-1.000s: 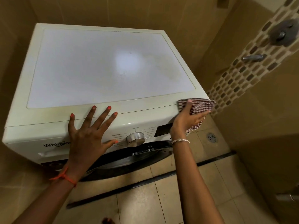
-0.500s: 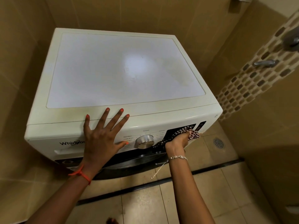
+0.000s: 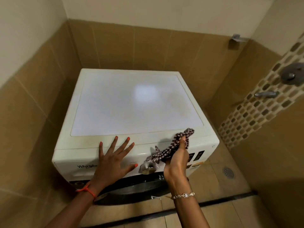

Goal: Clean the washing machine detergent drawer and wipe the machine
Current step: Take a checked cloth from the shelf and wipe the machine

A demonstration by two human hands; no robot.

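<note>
On the near top edge of the washing machine (image 3: 134, 104), your left hand (image 3: 113, 163) lies flat, fingers spread; your right hand (image 3: 177, 159) pinches the checked cloth (image 3: 171, 147). Its loose tail hangs over the dial (image 3: 148, 167) and could drag it round.

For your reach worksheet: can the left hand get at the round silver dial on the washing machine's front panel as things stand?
Probably yes: the left hand lies flat beside the round silver dial, nothing between them; the checked cloth hangs just above it.

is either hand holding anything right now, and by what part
The right hand grips the dark-and-white checked cloth bunched at its middle, both ends hanging free. The left hand holds nothing, pressed flat on the white washing machine.
</note>
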